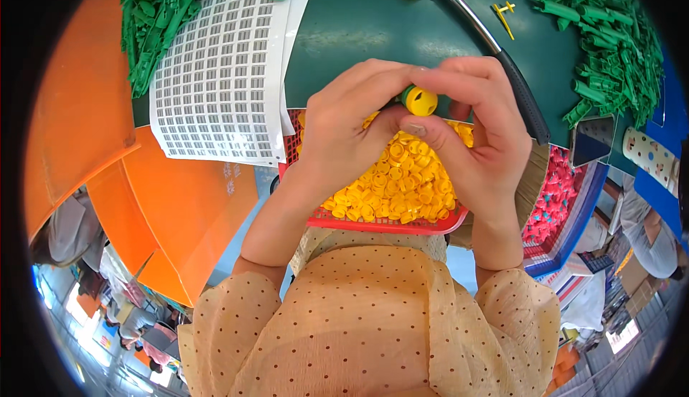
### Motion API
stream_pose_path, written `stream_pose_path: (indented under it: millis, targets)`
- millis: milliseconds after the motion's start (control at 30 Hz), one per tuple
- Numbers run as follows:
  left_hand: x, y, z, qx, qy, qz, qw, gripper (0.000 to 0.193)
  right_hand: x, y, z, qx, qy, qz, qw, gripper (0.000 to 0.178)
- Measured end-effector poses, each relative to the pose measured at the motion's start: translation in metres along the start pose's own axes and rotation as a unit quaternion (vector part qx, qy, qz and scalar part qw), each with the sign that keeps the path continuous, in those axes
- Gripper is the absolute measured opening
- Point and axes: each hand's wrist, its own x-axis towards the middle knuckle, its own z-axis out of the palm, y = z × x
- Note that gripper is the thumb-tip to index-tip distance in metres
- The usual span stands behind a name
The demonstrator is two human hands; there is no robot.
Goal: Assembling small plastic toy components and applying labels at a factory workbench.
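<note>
left hand (343, 115) + right hand (489, 120) both pinching a capped piece (422, 102) between them (yellow top, green bit) | looks like cap-seating imo | next probably wants a firm, straight squeeze | loose caps (395, 181) below hands

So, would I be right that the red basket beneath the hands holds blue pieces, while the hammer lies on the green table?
Not quite: the head view shows yellow pieces in that red basket; the hammer does lie on the green table.
</note>
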Motion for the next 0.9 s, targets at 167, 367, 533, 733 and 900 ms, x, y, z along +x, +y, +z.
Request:
stream_pose_path:
  millis: [167, 367, 533, 733, 900]
  targets:
    - [0.007, -0.003, -0.003, 0.011, -0.010, 0.039, 0.999, 0.033, 0.012, -0.010, -0.008, -0.068, -0.045, 0.008, 0.997, 0.030]
    - [0.010, -0.008, -0.005, 0.020, -0.022, 0.060, 0.998, 0.031, 0.022, -0.010, -0.014, -0.088, -0.097, -0.022, 0.991, 0.030]
    - [0.010, -0.014, -0.002, 0.014, -0.019, 0.080, 0.997, 0.031, 0.017, -0.008, -0.013, -0.058, -0.082, 0.004, 0.995, 0.029]
    - [0.011, -0.015, -0.006, 0.017, -0.029, 0.087, 0.996, 0.029, 0.020, -0.003, -0.014, -0.073, -0.098, -0.044, 0.991, 0.029]
    - [0.012, -0.014, -0.008, 0.004, -0.046, 0.074, 0.996, 0.028, 0.021, 0.000, -0.016, -0.079, -0.106, -0.068, 0.989, 0.029]
